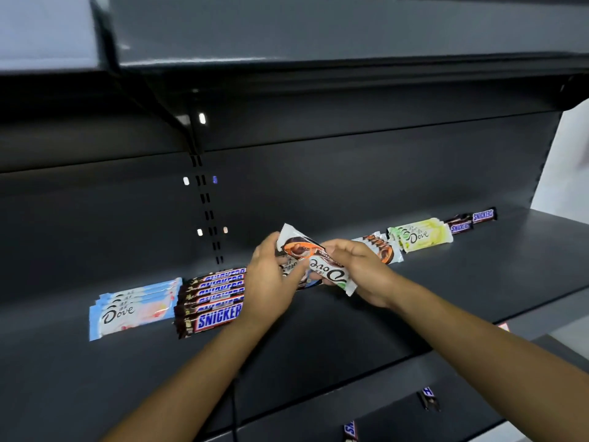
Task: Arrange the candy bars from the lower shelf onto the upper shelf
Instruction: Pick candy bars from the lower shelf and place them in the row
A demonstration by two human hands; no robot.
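On the head view I see the left hand (271,275) and right hand (360,269) close together, both gripping a tilted Dove bar (315,261) just above the upper shelf (478,282).

To their left lie a Snickers stack (213,304) and blue Dove bars (134,309). To their right are orange Dove bars (382,248), green Dove bars (420,234) and 2 Snickers (471,220).

Open surface runs to the front edge.

A loose Snickers (428,398) lies on the lower shelf (382,409).
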